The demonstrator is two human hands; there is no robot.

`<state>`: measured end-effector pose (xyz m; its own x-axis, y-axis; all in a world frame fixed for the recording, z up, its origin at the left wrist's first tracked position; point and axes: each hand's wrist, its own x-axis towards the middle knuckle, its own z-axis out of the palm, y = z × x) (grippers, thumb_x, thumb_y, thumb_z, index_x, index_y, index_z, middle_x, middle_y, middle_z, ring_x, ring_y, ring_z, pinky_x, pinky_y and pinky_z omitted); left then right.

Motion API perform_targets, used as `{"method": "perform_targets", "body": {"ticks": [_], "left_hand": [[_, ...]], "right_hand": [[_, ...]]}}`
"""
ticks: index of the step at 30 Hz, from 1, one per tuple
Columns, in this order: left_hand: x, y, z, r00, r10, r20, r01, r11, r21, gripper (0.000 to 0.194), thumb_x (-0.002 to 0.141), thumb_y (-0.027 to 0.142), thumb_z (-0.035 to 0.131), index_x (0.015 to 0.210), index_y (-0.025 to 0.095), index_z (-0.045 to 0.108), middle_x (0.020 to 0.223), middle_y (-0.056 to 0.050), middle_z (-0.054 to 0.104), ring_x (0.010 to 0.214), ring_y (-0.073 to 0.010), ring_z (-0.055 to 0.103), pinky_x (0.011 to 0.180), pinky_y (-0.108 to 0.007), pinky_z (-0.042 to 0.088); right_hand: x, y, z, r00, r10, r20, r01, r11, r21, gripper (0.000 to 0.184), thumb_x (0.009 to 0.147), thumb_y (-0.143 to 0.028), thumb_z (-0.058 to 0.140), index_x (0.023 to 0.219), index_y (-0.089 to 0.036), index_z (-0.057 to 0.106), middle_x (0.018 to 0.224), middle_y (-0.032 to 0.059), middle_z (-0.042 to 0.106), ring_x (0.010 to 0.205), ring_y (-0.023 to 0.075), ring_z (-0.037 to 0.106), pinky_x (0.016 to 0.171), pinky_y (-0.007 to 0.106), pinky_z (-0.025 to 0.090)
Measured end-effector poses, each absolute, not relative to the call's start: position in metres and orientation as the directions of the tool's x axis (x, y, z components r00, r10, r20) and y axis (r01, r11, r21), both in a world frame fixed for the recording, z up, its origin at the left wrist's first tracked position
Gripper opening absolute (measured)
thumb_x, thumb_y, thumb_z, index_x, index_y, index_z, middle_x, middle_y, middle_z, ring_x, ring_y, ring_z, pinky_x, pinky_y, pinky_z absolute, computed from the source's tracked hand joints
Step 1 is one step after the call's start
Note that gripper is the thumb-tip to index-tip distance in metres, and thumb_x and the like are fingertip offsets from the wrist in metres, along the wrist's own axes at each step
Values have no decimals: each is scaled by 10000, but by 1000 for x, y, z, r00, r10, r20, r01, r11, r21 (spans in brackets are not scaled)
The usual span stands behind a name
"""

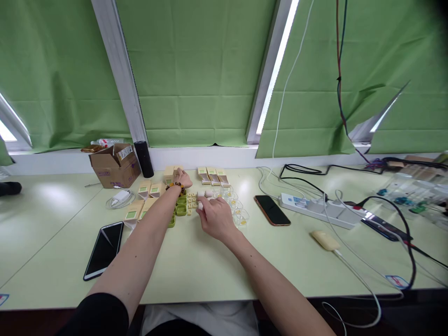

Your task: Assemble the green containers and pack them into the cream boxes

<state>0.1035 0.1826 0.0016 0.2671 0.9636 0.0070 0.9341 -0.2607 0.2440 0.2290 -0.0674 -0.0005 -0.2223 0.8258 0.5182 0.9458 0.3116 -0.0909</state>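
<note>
Left of the green containers (181, 210), card boxes (144, 190): close-set, so keep the forearm high
Left hand (183, 178): at the rear boxes (168, 174); finger gap and hold, cannot tell; bracelet (177, 185) needs lifting
Yellow pieces (189, 206): between the hands, best left unbrushed
Right hand (217, 217): thumb and forefinger narrow by pale cylinders (209, 193) (cannot tell if gripping); touch lightly
Clear containers (241, 215): just beyond, knuckles off

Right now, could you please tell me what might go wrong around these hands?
The left forearm runs close by the small cartons and might brush one out of line. The right hand is close beside the clear plastic containers and could nudge them. The beaded bracelet, near the green trays, might catch an edge.
</note>
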Motion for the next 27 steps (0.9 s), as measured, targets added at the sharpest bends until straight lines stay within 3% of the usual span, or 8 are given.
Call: {"method": "perform_targets", "body": {"ticks": [3,9,13,16,19,21,24,27], "left_hand": [[104,182,5,273,962,-5,928,-262,264,769,884,375,712,1546,126,409,1665,-326,288,1022,-304,706,717,-419,552],[106,157,20,359,933,19,885,-346,313,765,893,332,646,1572,114,368,1673,-319,305,1013,-270,690,761,-396,531],[99,118,32,465,869,168,804,-494,330,615,963,241,502,1571,172,440,1678,-201,395,1319,-310,606,1007,-422,519],[83,77,39,509,819,265,754,-573,321,519,1005,228,413,1509,223,534,1567,-94,571,1350,-244,598,1137,-369,464],[61,32,39,553,768,323,704,-638,312,430,1013,260,410,1364,255,658,1291,-45,760,1153,-234,706,1025,-355,536],[47,7,35,575,763,295,714,-644,276,411,1023,286,406,1316,284,693,1152,-33,805,1054,-247,737,910,-364,563],[27,-13,26,588,754,293,749,-644,157,404,1008,268,415,1257,301,731,1110,-47,811,994,-267,741,872,-398,553],[8,-10,18,547,775,317,799,-596,78,402,973,234,455,1254,300,735,1126,-73,800,1054,-290,723,969,-431,526]], "right_hand": [[229,-67,0,-225,827,515,947,311,-86,273,993,-225,542,1249,-170,619,868,68,774,785,229,678,773,345,303],[228,-68,-3,-247,830,500,947,317,-58,207,995,-232,554,1166,-177,657,859,70,775,783,224,683,769,346,313],[220,-69,-12,-312,828,467,927,372,-40,152,997,-250,567,1057,-184,690,864,74,780,797,219,687,792,349,327],[210,-70,-20,-392,818,421,897,442,-24,146,996,-255,569,994,-188,699,866,72,785,792,211,685,791,348,330],[199,-73,-25,-480,800,361,858,514,1,147,977,-234,569,923,-181,696,844,71,787,748,197,673,757,347,317],[192,-74,-28,-531,783,322,832,555,22,145,956,-220,576,882,-173,692,827,78,785,712,191,661,740,353,310],[185,-77,-32,-584,758,290,798,602,35,163,952,-222,578,851,-163,691,817,95,785,693,190,658,746,363,316],[183,-78,-35,-595,761,259,792,611,23,159,962,-233,582,873,-162,694,818,93,786,704,188,671,746,353,318]]}}
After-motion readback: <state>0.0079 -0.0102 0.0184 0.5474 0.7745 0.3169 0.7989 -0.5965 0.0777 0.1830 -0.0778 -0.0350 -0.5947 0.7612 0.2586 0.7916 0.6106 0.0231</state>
